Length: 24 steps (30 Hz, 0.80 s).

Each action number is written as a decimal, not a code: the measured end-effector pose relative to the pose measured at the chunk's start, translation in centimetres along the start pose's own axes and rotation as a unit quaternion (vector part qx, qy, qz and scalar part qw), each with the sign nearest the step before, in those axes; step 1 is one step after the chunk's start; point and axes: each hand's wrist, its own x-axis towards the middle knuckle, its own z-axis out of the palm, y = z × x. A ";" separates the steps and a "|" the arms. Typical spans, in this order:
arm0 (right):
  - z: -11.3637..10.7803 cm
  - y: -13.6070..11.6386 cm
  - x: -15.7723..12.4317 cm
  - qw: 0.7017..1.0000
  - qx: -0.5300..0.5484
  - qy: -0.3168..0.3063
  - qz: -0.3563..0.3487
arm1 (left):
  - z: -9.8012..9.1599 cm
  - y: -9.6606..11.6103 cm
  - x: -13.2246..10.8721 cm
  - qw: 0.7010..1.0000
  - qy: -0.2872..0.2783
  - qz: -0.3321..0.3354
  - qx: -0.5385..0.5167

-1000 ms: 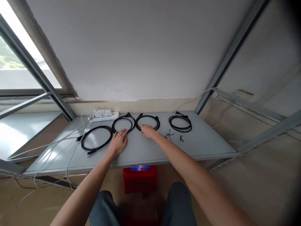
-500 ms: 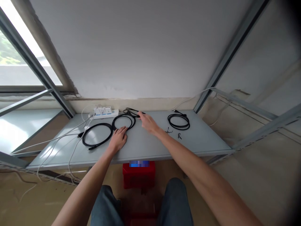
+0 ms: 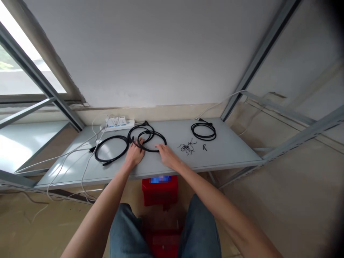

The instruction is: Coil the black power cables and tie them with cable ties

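Note:
My right hand (image 3: pixel 167 156) pinches the front right side of a looped black cable (image 3: pixel 164 135) between thumb and fingers. My left hand (image 3: pixel 135 154) is at the left side of the same loop, its fingers curled at the cable and partly hidden. A short cable end stands up beside that hand. This loop overlaps another black cable coil (image 3: pixel 130 132) behind it. Left of my left hand lies a wider black cable loop (image 3: pixel 96 150) with plug ends. Thin black twist ties (image 3: pixel 187 147) lie in a loose heap to the right of my right hand.
A coiled black cable (image 3: pixel 203 137) lies at the right of the grey shelf (image 3: pixel 172 165). A white power strip (image 3: pixel 126 125) with adapters stands at the back left, its white cords crossing the left end. Below is a red box (image 3: pixel 160 195). Metal posts frame both sides.
My right hand has come forward from the back of the shelf, bringing a cable loop toward my left hand. The heap of ties, hidden before by my right forearm, now shows.

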 end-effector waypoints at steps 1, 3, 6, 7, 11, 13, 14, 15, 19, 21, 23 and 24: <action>0.1 0.1 0.1 1.000 -0.001 0.007 0.009 | 0.0 0.1 0.0 1.000 0.001 -0.002 0.000; 0.4 0.4 0.3 1.000 -0.014 0.016 0.018 | -0.2 0.2 0.0 1.000 0.011 -0.001 0.007; 0.9 0.7 0.5 0.998 -0.040 0.032 0.040 | -1.0 0.6 -0.3 0.999 0.027 0.007 0.035; 1.0 0.8 0.5 0.997 -0.044 0.040 0.050 | -1.4 0.8 -0.5 0.998 0.036 0.008 0.044; 1.3 0.9 0.6 0.993 -0.060 0.067 0.074 | -2.8 2.1 -1.3 0.995 0.084 -0.002 0.062; 1.4 1.1 0.6 0.991 -0.075 0.075 0.082 | -3.2 3.3 -1.6 0.995 0.090 0.017 0.049; 1.5 1.2 0.7 0.990 -0.080 0.078 0.086 | -3.3 4.2 -1.7 0.995 0.087 0.036 0.037; 1.6 1.4 0.8 0.990 -0.083 0.078 0.087 | -3.3 5.1 -1.7 0.995 0.081 0.059 0.024; 1.8 1.7 1.1 0.996 -0.049 0.054 0.048 | -2.4 8.5 -1.6 0.989 0.038 0.143 -0.029; 1.7 1.3 1.0 0.998 -0.017 0.057 0.026 | -1.6 9.2 -1.5 0.989 0.015 0.138 -0.059; 1.2 0.3 0.3 0.996 0.008 0.084 0.013 | -0.9 9.1 -1.3 0.992 0.004 0.097 -0.078; 0.9 -0.2 -0.3 0.995 0.015 0.102 0.006 | -0.6 8.9 -1.2 0.993 -0.006 0.084 -0.081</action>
